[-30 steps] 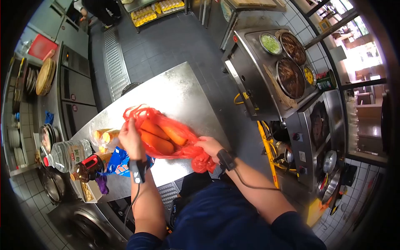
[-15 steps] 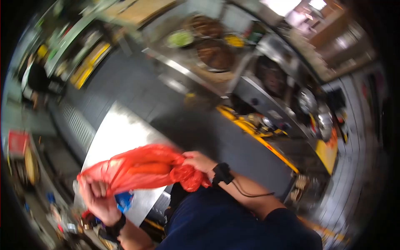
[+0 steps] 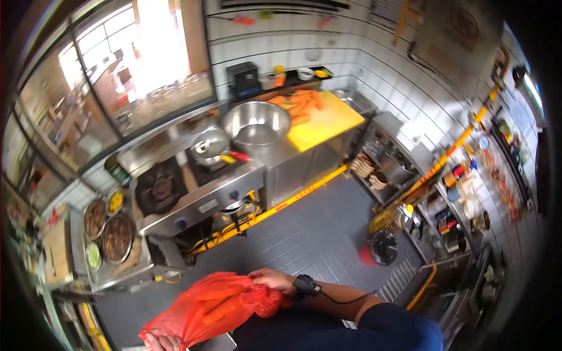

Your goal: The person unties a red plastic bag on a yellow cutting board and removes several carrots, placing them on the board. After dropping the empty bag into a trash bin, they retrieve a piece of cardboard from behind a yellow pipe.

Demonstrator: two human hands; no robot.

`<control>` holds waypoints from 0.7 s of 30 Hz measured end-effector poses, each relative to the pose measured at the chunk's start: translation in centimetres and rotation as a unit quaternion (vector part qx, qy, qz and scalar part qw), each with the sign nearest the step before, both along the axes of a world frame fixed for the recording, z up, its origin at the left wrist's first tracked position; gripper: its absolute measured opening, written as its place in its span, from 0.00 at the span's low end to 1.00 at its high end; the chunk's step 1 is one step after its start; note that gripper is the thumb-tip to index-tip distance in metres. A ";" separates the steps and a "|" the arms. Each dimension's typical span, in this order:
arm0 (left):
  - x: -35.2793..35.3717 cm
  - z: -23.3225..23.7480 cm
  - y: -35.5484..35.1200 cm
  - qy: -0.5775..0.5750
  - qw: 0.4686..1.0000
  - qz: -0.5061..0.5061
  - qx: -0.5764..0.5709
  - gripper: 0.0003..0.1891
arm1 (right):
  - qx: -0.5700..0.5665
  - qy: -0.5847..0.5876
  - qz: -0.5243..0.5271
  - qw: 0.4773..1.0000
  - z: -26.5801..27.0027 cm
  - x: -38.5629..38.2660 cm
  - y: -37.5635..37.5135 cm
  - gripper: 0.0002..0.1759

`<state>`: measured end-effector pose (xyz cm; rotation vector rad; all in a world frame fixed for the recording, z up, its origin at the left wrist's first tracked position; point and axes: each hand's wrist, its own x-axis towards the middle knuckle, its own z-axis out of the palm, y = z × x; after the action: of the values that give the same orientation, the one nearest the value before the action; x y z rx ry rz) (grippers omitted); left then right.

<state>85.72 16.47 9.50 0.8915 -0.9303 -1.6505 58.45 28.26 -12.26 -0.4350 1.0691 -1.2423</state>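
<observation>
A translucent red plastic bag (image 3: 199, 307) with several carrots (image 3: 219, 310) inside hangs between my hands at the bottom of the view. My left hand (image 3: 163, 341) grips the bag's lower left end and is partly cut off by the frame edge. My right hand (image 3: 275, 281) is closed on the bag's bunched right end. Farther off, several loose carrots (image 3: 304, 106) lie on a yellow cutting board (image 3: 328, 123) on the counter, beside a large steel bowl (image 3: 256, 126).
A stove (image 3: 205, 205) with a dark wok (image 3: 159, 188) stands ahead. Trays of food (image 3: 117, 237) are at the left. A yellow-edged floor strip runs along the counter's foot. An oil bottle (image 3: 383, 222), a black bin (image 3: 384, 247) and shelves (image 3: 448, 216) stand at the right.
The view has swung right, from the metal table and aisle toward the stove and the counter with the yellow board. Both hands still hold the red bag, now lower in view.
</observation>
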 end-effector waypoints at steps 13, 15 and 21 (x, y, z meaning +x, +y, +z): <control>-35.1 -3.8 5.0 0.034 0.934 -0.354 0.031 0.14 | -0.072 -0.108 -0.510 0.850 5.1 -22.6 24.2 0.18; -39.9 -4.1 5.3 0.044 0.900 -0.432 0.049 0.14 | -0.055 -0.096 -0.571 0.813 5.8 -25.0 25.5 0.15; -54.6 -6.0 6.0 0.086 0.811 -0.571 0.098 0.13 | -0.101 -0.128 -0.667 0.727 3.9 -33.3 28.7 0.15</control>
<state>31.09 22.43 3.48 0.2172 -1.2841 -2.8312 25.14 56.95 -8.33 0.5142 0.9506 -2.6154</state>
